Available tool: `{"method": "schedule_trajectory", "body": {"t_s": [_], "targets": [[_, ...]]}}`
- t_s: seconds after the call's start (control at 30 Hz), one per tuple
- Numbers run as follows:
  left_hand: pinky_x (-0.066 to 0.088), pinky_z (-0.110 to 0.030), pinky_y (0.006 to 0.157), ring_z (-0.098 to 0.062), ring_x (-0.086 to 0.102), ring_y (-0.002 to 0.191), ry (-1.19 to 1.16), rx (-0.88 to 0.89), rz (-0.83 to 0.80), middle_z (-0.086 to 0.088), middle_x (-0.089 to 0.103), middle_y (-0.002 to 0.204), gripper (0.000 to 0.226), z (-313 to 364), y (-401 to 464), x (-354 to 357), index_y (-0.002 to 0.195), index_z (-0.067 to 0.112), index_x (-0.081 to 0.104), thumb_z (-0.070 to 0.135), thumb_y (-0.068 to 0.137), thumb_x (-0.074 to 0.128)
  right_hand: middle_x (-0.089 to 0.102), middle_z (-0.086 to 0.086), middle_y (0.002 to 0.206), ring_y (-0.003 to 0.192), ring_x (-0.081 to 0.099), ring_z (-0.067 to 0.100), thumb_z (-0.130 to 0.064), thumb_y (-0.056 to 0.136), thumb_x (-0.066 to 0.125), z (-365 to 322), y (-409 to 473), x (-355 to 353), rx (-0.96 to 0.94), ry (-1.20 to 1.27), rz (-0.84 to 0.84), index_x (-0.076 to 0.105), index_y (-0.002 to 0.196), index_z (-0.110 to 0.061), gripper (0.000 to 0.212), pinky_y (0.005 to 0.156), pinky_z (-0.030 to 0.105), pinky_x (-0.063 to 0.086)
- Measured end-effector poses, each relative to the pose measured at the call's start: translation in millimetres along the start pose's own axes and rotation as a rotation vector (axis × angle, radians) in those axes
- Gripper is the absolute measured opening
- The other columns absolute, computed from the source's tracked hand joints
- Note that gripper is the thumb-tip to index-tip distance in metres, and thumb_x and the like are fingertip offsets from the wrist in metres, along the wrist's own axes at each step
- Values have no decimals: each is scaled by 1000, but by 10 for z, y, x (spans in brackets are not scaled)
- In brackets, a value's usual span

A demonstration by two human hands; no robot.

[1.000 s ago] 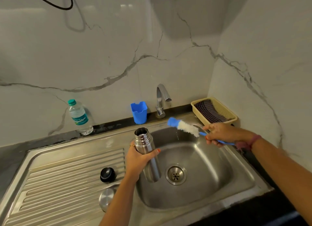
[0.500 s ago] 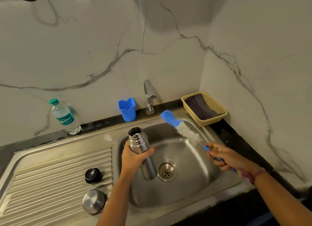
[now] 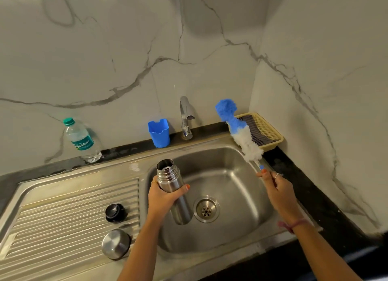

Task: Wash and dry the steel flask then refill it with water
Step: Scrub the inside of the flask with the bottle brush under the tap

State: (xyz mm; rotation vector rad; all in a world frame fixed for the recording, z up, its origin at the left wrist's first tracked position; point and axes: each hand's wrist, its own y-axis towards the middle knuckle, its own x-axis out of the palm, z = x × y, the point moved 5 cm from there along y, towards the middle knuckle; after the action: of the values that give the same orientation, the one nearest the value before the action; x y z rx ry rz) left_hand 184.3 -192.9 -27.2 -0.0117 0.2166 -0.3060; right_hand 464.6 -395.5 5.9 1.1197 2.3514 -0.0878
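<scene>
My left hand point(image 3: 162, 197) grips the open steel flask point(image 3: 172, 180) around its middle and holds it upright over the left part of the sink basin point(image 3: 231, 234). My right hand point(image 3: 277, 191) holds the handle of a bottle brush point(image 3: 241, 133). The brush has a blue tip and white bristles and points up toward the back wall, off to the right of the flask. The flask's black stopper point(image 3: 115, 212) and steel cup lid point(image 3: 116, 244) lie on the ribbed drainboard point(image 3: 63, 224).
A tap point(image 3: 185, 117) stands behind the basin, with no water visible from it. A blue plastic cup point(image 3: 159, 132) and a water bottle point(image 3: 80, 140) stand on the back ledge. A yellow basket point(image 3: 270, 131) with a striped cloth sits in the right corner.
My right hand has drawn back toward me and swung the brush from pointing left to pointing steeply up. The flask stays in my left hand over the basin.
</scene>
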Motion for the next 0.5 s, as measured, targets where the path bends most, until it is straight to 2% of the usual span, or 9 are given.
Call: {"method": "schedule_trajectory", "body": {"t_s": [0.07,0.17,0.23,0.3,0.4,0.5], "targets": [[59,-38,83,-17,70,92,-5,-4,2,-1,71,103,72,-4,-11,-12,118,19,57,18,57,96,51,-13,43,41,49,5,-29,96,50,1,-15,-41,-62,-95,22,70,96,-14,25,38,15,32],[58,-34,80,-17,70,92,-10,-7,9,-1,71,102,71,-1,-32,-32,117,19,57,17,57,96,50,-9,45,40,48,8,-33,96,52,107,-4,-18,-103,-358,-75,71,103,-14,28,38,16,31],[56,-30,78,-16,70,91,-13,-8,6,-1,71,102,71,9,-39,-33,117,19,57,16,58,96,54,-8,50,43,50,8,-35,96,51,169,15,-10,-92,-440,-113,71,106,-14,30,40,20,35],[54,-26,76,-14,69,91,-12,-4,1,1,71,102,70,27,-47,-29,117,20,56,14,59,95,54,-9,50,44,51,9,-33,95,52,129,24,-24,-105,-392,-68,71,108,-13,30,40,22,38],[52,-25,75,-14,68,92,-9,4,-8,2,69,103,71,42,-52,-19,118,20,55,14,59,95,51,-11,48,43,50,11,-26,94,57,-19,25,-61,-135,-275,56,70,109,-8,27,37,16,33],[53,-25,76,-14,68,93,-3,6,-15,2,69,104,72,29,-43,-17,119,19,55,15,59,95,53,-9,49,44,52,12,-30,94,55,-3,66,-33,-118,-301,34,71,107,-9,29,38,18,35]]}}
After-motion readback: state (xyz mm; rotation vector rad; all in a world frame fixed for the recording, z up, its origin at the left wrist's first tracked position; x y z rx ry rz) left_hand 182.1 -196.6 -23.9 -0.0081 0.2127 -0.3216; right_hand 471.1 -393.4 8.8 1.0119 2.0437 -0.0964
